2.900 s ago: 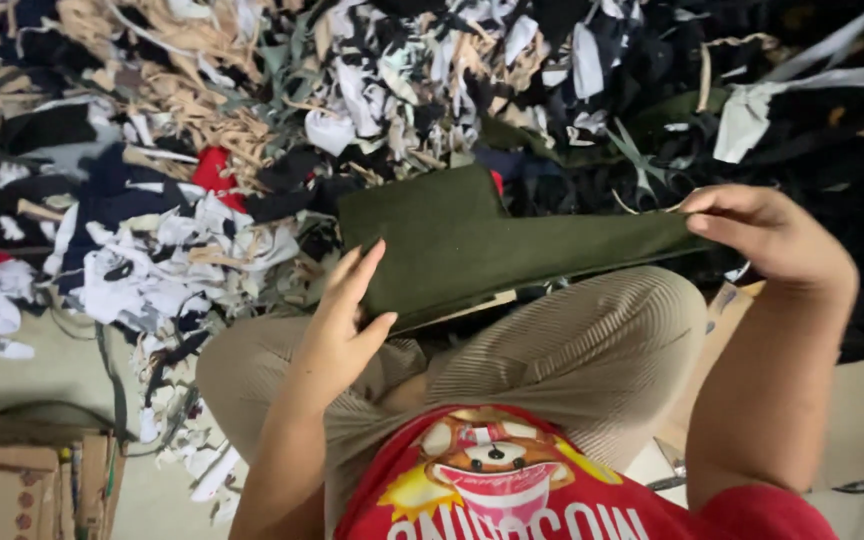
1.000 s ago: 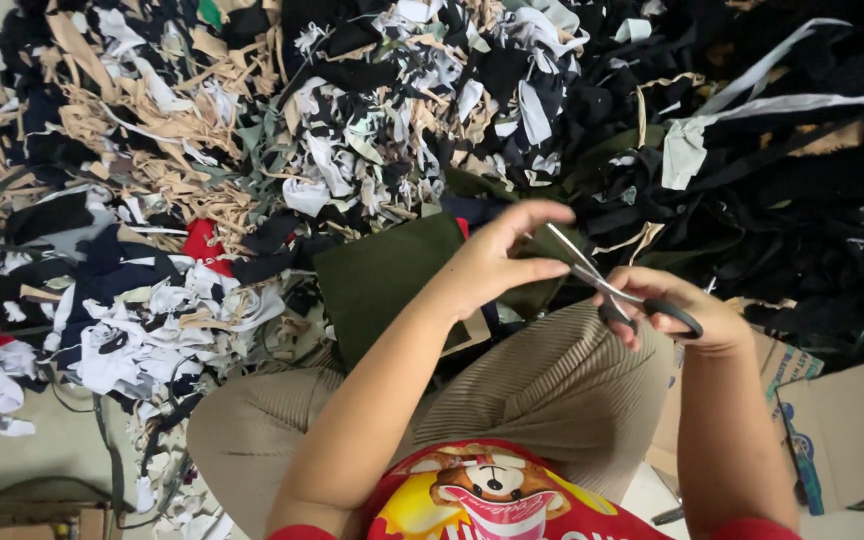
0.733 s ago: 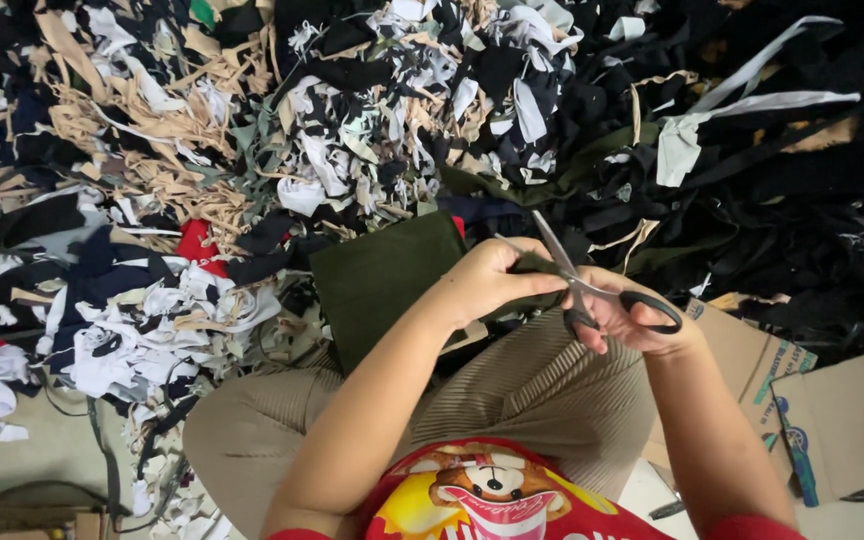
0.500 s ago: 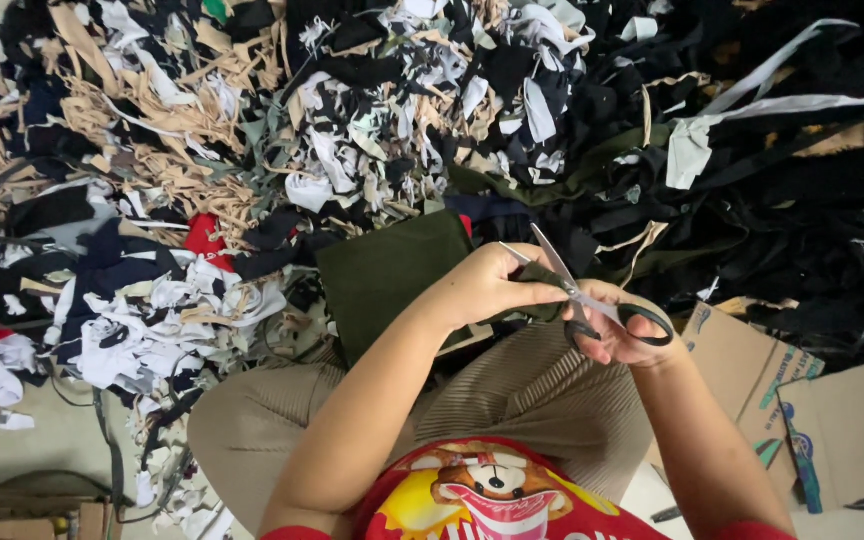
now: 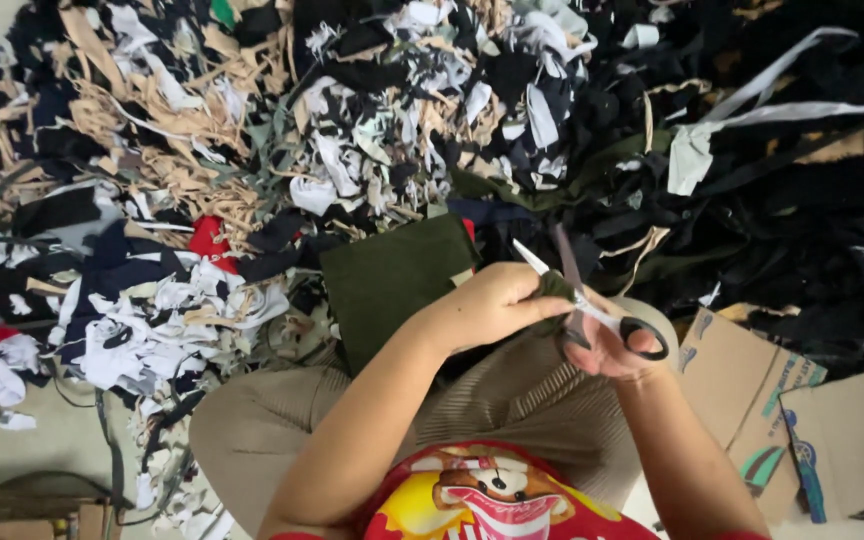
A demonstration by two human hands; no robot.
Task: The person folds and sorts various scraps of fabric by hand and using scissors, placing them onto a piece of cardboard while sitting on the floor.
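Head view: one camera, looking down over the person's lap to the floor beyond.
Left hand (image 5: 487,305): fingers curled closed, pinching the right end of the dark green cloth (image 5: 392,280) just beside the scissor blades.
Right hand (image 5: 612,345): fingers through the black loops of the scissors (image 5: 587,305), gripping them firmly; palm turned up, resting over the right knee.
Scissors: blades parted in a narrow V, tips pointing far and left, the cloth edge lying between them at the left hand's fingertips.
Dark green cloth: spread flat over the lap, its wide end to the left of the left forearm, its narrow end bunched under the left hand. Near centre of the scene.
Lap: ribbed beige trousers (image 5: 512,400) under cloth and both hands; red printed shirt (image 5: 472,500) at the near edge.
Far side: a large heap of fabric scraps (image 5: 352,130), tan, white, black and grey-green strips, darker to the right.
Right: flattened cardboard boxes (image 5: 852,420) on the floor, near the right elbow.
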